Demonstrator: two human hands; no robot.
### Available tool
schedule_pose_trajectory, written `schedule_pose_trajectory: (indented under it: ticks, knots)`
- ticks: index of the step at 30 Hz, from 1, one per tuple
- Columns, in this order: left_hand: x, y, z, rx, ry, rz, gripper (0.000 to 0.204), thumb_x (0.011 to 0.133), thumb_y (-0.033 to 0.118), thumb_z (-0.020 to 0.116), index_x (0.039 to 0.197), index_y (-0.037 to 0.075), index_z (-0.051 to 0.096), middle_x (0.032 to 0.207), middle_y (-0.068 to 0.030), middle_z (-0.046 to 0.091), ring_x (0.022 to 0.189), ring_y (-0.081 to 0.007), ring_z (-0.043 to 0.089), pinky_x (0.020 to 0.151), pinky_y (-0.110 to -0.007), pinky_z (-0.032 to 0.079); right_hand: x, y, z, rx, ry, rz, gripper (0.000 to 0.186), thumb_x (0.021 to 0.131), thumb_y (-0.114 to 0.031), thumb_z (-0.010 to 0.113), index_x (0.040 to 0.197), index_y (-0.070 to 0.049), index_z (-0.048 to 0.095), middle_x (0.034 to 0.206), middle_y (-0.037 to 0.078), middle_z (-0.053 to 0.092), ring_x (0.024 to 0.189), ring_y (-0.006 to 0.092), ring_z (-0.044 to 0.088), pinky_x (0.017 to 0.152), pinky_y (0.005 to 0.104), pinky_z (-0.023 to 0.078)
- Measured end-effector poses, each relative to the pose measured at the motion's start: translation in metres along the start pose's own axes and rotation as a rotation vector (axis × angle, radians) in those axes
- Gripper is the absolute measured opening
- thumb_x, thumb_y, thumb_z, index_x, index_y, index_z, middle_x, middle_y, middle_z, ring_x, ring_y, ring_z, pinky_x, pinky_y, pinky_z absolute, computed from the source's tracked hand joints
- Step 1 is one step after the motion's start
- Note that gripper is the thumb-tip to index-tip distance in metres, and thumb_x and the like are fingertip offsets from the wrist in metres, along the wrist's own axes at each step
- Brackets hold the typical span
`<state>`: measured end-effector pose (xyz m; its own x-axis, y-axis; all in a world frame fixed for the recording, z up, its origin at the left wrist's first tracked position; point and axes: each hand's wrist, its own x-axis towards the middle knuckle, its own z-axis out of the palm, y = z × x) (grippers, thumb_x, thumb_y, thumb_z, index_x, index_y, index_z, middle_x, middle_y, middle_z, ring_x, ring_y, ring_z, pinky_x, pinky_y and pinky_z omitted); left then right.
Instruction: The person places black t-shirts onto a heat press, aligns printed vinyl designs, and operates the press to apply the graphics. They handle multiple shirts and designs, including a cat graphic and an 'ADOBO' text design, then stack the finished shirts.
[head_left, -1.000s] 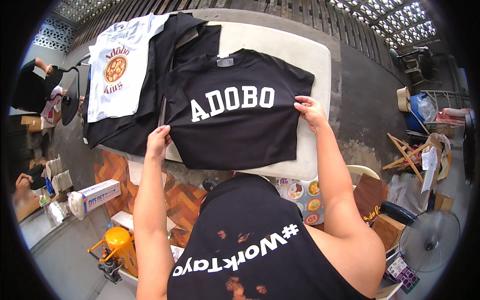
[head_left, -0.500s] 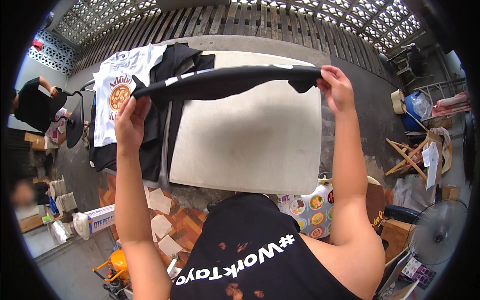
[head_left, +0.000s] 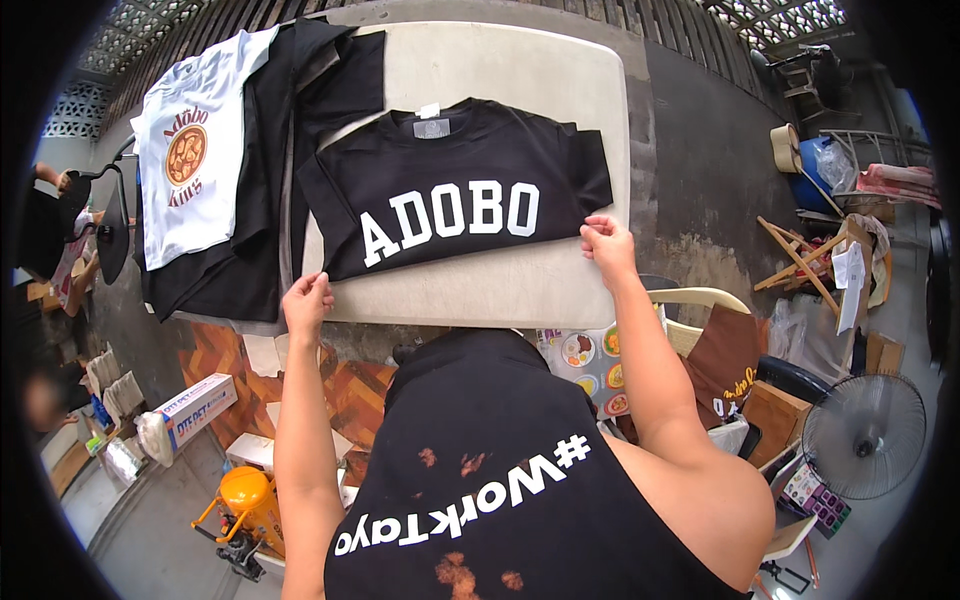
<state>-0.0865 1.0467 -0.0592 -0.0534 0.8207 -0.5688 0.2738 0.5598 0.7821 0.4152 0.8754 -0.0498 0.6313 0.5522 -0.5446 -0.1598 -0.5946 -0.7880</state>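
A black T-shirt (head_left: 455, 165) with big white lettering lies on the pale tabletop (head_left: 520, 70), its lower part folded under so the bottom edge runs just below the print. My left hand (head_left: 309, 296) pinches the bottom left corner of it. My right hand (head_left: 607, 242) pinches the bottom right edge, below the sleeve. On the table's left lie a white T-shirt (head_left: 210, 100) with a round brown food print and several black garments (head_left: 265, 270).
Another person (head_left: 45, 230) stands at far left beside a black machine. A chair (head_left: 690, 300) with brown cloth, a fan (head_left: 865, 435), a yellow machine (head_left: 245, 490), a long box (head_left: 195, 405), a blue drum (head_left: 815, 185) and a wooden stand (head_left: 800, 260) surround the table.
Both hands lifted the black shirt as a narrow band half a second ago and have brought it down onto the table. It is now shorter from top to bottom than a second ago.
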Motion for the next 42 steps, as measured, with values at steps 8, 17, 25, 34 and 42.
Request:
schedule_pose_trajectory:
  ticks: [8, 17, 25, 34, 42]
  knots:
    - [0.004, 0.003, -0.005, 0.051, 0.028, -0.048, 0.02, 0.098, 0.018, 0.07, 0.105, -0.001, 0.07, 0.086, -0.0066, 0.072, 0.067, -0.0105, 0.066, 0.06, -0.023, 0.053, -0.003, -0.007, 0.0, -0.067, -0.036, 0.154, 0.024, 0.095, -0.024, 0.074, 0.106, -0.004, 0.066, 0.08, 0.002, 0.066, 0.058, 0.0094, 0.06, 0.051, 0.0263, 0.05]
    - [0.007, -0.009, -0.007, 0.005, 0.057, -0.067, 0.018, 0.099, 0.016, 0.07, 0.1, -0.002, 0.067, 0.083, -0.0051, 0.069, 0.064, -0.0093, 0.062, 0.056, -0.022, 0.049, 0.0, 0.004, -0.003, 0.018, -0.094, 0.209, 0.024, 0.096, -0.022, 0.072, 0.105, -0.002, 0.065, 0.083, 0.007, 0.069, 0.062, 0.0141, 0.066, 0.056, 0.0288, 0.057]
    - [0.013, -0.015, -0.009, 0.03, 0.031, -0.031, 0.014, 0.098, 0.015, 0.071, 0.099, 0.002, 0.067, 0.08, -0.0021, 0.066, 0.061, -0.0071, 0.059, 0.053, -0.02, 0.046, -0.002, -0.002, -0.012, 0.148, -0.205, 0.265, 0.02, 0.095, -0.016, 0.072, 0.109, -0.007, 0.061, 0.074, 0.001, 0.064, 0.055, 0.0077, 0.057, 0.05, 0.0249, 0.046]
    - [0.008, -0.003, -0.004, 0.069, 0.039, -0.051, 0.012, 0.097, 0.012, 0.072, 0.1, 0.003, 0.066, 0.08, -0.0019, 0.066, 0.063, -0.0076, 0.06, 0.054, -0.02, 0.046, 0.005, -0.006, -0.007, -0.158, -0.285, 0.219, 0.019, 0.093, -0.014, 0.075, 0.089, -0.01, 0.056, 0.073, 0.002, 0.066, 0.053, 0.0086, 0.058, 0.048, 0.0262, 0.045]
    - [0.009, -0.01, -0.006, 0.026, 0.038, -0.076, 0.013, 0.097, 0.012, 0.071, 0.098, -0.001, 0.068, 0.082, -0.0035, 0.067, 0.063, -0.0078, 0.059, 0.055, -0.021, 0.047, 0.003, -0.004, -0.008, -0.042, -0.172, 0.215, 0.026, 0.091, -0.019, 0.079, 0.099, -0.005, 0.059, 0.079, 0.006, 0.068, 0.057, 0.0112, 0.062, 0.052, 0.0283, 0.052]
